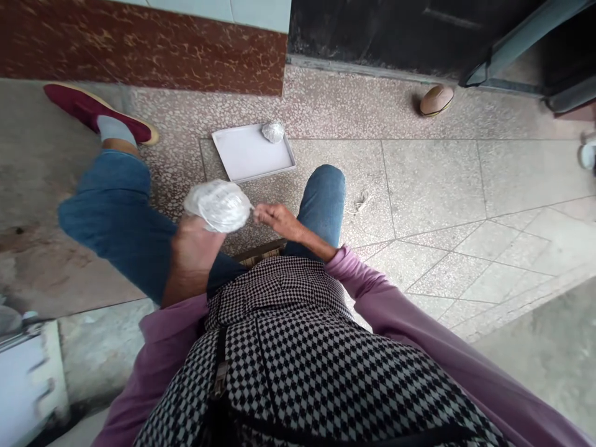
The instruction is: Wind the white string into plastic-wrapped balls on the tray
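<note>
Head view: left hand [190, 248] grips white bundle [218, 205], right hand [275, 217] pinches its edge; tray [249, 156] beyond holds smaller bundle [273, 131]; fingertips hidden.

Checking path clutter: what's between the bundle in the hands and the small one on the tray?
Head view: just a strip of floor and bare white tray between held bundle and small bundle.

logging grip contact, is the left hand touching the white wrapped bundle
Touching. The head view shows the left hand cupped under the white wrapped bundle, which sits against its fingers with no gap.
</note>
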`<state>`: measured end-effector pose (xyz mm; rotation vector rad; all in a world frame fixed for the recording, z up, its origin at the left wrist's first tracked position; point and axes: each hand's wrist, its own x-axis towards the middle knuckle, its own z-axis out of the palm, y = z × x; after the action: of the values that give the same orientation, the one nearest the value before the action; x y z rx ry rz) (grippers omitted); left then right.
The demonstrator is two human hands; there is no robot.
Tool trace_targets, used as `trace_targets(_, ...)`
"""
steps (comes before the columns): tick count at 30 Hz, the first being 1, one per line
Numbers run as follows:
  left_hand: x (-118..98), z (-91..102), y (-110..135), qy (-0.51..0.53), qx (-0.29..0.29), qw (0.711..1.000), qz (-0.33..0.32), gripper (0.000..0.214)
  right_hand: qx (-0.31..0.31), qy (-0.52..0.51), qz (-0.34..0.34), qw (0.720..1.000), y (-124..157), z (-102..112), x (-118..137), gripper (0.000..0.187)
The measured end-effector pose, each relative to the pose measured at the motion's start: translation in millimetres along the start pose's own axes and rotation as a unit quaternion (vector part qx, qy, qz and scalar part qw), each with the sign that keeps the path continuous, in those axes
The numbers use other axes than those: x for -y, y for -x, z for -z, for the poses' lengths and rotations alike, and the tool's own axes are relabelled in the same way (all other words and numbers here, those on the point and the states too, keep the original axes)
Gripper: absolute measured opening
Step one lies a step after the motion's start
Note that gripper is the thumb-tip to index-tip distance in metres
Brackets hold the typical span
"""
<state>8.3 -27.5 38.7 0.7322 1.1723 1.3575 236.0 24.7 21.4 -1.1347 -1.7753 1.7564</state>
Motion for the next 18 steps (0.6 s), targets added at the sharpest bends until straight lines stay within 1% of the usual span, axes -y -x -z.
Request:
trace_targets(1, -2.0, 3.2, -6.9, -0.01, -0.023, 1.0, -0.011, 0.081, 0.034, -0.008, 0.004, 0.999, 10.8, -13.9, 1.6, 0.06)
trace_targets(2, -1.8, 7.4, -13.0, -0.042, -0.055, 0.997, -0.023, 0.087, 0.067, -0.016, 0.014, 0.997, 21.4, -23.5, 5.5, 0.058)
trace_targets(3, 0.3, 12.1, -16.9, -0.096, -0.088, 0.991, -0.033, 0.095, 0.092, -0.022, 0.027, 0.995, 30.2, -27.5, 11.0, 0.057)
trace_targets(4, 3.9, 16.5, -17.5, -0.163, -0.111, 0.98, -0.034, 0.1, 0.104, -0.024, 0.042, 0.993, 35.9, -25.4, 17.3, 0.055)
trace_targets(5, 8.1, 20.0, -14.2, -0.228, -0.118, 0.966, -0.026, 0.103, 0.1, -0.023, 0.057, 0.993, 38.0, -17.7, 23.4, 0.055)
trace_targets(6, 12.2, 22.0, -7.1, -0.276, -0.105, 0.955, -0.01, 0.103, 0.079, -0.02, 0.072, 0.994, 36.2, -5.8, 28.4, 0.056)
trace_targets(7, 15.6, 22.2, 3.2, -0.295, -0.073, 0.953, 0.011, 0.099, 0.048, -0.016, 0.083, 0.995, 31.2, 8.2, 31.5, 0.058)
trace_targets(8, 17.7, 20.6, 15.2, -0.286, -0.03, 0.957, 0.03, 0.093, 0.015, -0.015, 0.088, 0.996, 24.0, 21.8, 32.2, 0.061)
trace_targets(9, 18.3, 17.4, 27.3, -0.252, 0.018, 0.966, 0.048, 0.085, -0.009, -0.018, 0.084, 0.996, 15.8, 32.5, 30.5, 0.064)
trace_targets(10, 17.3, 13.1, 37.4, -0.204, 0.062, 0.975, 0.061, 0.078, -0.025, -0.025, 0.07, 0.997, 8.1, 38.4, 26.6, 0.065)
trace_targets(11, 15.0, 8.3, 44.1, -0.153, 0.094, 0.981, 0.065, 0.074, -0.033, -0.033, 0.045, 0.998, 2.2, 38.3, 21.1, 0.066)
trace_targets(12, 11.7, 3.9, 46.1, -0.103, 0.11, 0.987, 0.063, 0.073, -0.033, -0.041, 0.016, 0.999, -0.6, 32.1, 15.0, 0.067)
trace_targets(13, 8.0, 0.6, 43.2, -0.053, 0.108, 0.991, 0.054, 0.073, -0.023, -0.046, -0.014, 0.999, 0.4, 20.7, 9.1, 0.067)
trace_targets(15, 1.6, -0.3, 25.0, 0.016, 0.068, 0.997, 0.02, 0.077, 0.013, -0.047, -0.043, 0.998, 13.7, -10.7, 2.0, 0.066)
trace_targets(16, 0.0, 2.4, 12.5, 0.025, 0.035, 0.999, -0.005, 0.081, 0.043, -0.047, -0.036, 0.997, 24.5, -26.2, 2.4, 0.065)
trace_targets(17, -0.1, 6.9, 0.0, 0.003, 0.005, 1.0, -0.029, 0.086, 0.075, -0.048, -0.018, 0.996, 36.1, -38.6, 6.0, 0.062)
trace_targets(18, 1.4, 12.6, -10.9, -0.045, -0.028, 0.997, -0.053, 0.092, 0.104, -0.051, 0.005, 0.993, 46.9, -46.2, 12.6, 0.06)
